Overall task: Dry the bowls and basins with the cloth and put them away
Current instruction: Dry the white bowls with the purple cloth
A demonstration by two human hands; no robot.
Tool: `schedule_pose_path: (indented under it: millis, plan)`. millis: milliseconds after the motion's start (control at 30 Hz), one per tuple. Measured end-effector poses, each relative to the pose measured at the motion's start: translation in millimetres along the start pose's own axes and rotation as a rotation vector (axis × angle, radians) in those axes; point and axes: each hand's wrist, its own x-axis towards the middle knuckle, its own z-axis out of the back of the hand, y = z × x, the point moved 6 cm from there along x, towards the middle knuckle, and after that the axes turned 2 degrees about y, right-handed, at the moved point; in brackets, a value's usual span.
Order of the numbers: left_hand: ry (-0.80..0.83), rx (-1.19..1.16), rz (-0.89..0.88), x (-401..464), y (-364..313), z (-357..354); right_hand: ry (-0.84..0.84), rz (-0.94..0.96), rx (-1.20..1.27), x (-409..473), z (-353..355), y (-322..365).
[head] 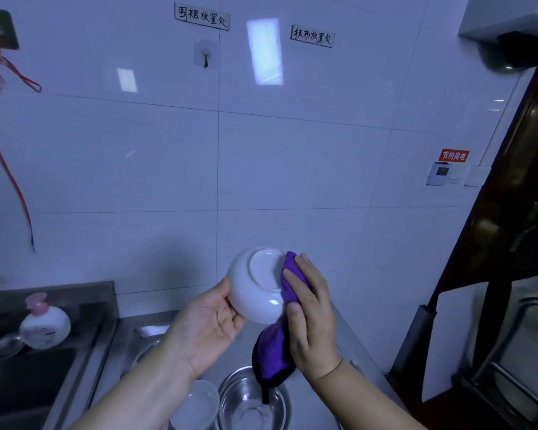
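Steel basin (252, 398): nearest the viewer, on the steel counter (342, 333) under the hands; its lower rim is cut off by the frame edge, and whether it is wet or dry cannot be told.
Clear bowl (196, 405): just beside the steel basin on its left, partly cut off below; it appears untouched, so by judgement it waits for drying.
Left hand (208, 324): fingers and thumb curled round the rim of the white bowl (255, 287), gripping it above the counter with its underside turned to the viewer.
Right hand (308, 315): gripping the purple cloth (274, 352) and pressing it against the right side of the white bowl; the cloth's loose end hangs down over the steel basin.
Stage: drying of the white bowl's outside is in hand; its inside faces away, so its state is hidden.
Remaining: by judgement, the two vessels on the counter, then putting everything away; no storage place for them is identifiable.
Second basin edge (143, 352): behind the left forearm, mostly hidden; kind uncertain.
Sink side: a soap bottle (45, 327) and a small steel dish (5, 346) stand at the left, dim.
Far wall: tiles, an empty hook (205, 58) and two handwritten labels (312, 36); a dark wooden frame (510, 212) at the right is cut off.
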Motion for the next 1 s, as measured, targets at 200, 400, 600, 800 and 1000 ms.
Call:
schedule_pose_path:
  millis: [200, 400, 600, 800, 1000]
  plan:
    - [0.125, 0.361, -0.029, -8.6, -25.0, 9.2, -0.021, -0.339, 0.190, 2.9, -4.9, -11.7]
    - [0.202, 0.740, -0.062, -22.3, -33.5, 17.2, 0.091, -0.318, 0.136, 2.4, -19.5, -3.2]
    - [0.272, 1.029, -0.128, -36.7, -36.7, 17.5, 0.237, 0.024, -0.080, 4.3, -41.6, 35.2]
    - [0.358, 1.137, -0.103, -39.2, -30.8, 36.3, 0.296, 0.088, -0.114, -4.7, -54.2, 50.0]
    - [0.440, 1.222, -0.058, -34.4, -15.9, 45.0, 0.179, -0.503, -0.019, -42.7, -30.5, -9.4]
